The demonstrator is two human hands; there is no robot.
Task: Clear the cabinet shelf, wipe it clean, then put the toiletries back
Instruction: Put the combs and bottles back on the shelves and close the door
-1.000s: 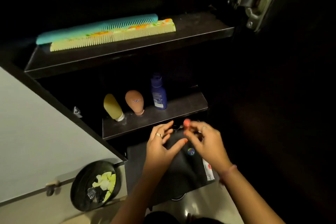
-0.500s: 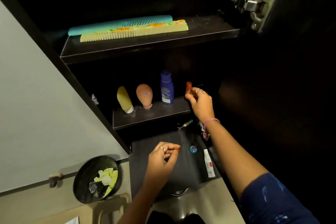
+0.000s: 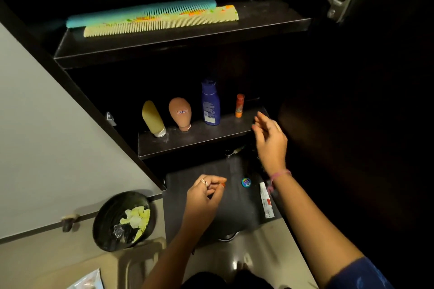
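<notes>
- Four toiletries stand in a row on the middle cabinet shelf (image 3: 199, 138): a yellow tube (image 3: 152, 117) on its cap, a tan tube (image 3: 180, 112) on its cap, a blue lotion bottle (image 3: 210, 102) and, at the right end, an orange lip-balm stick (image 3: 239, 105), upright.
- Right hand (image 3: 270, 141) hovers just beside the shelf's right edge, fingers loose and spread, holding nothing, clear of the stick.
- Left hand (image 3: 205, 195) sits low over the dark lower surface (image 3: 199, 223), fingertips pinched together; a speck of orange shows there, but whether that is a small object or a painted nail, I cannot tell.
- Still down below: a small round tin (image 3: 246, 182) and a white tube (image 3: 266, 199) lying flat, so the restocking looks part done.
- Up top, a teal comb (image 3: 141, 12) and a cream comb (image 3: 162, 21) lie side by side along the upper shelf (image 3: 178, 43).
- A black bin (image 3: 103, 223) with scraps sits lower left.
</notes>
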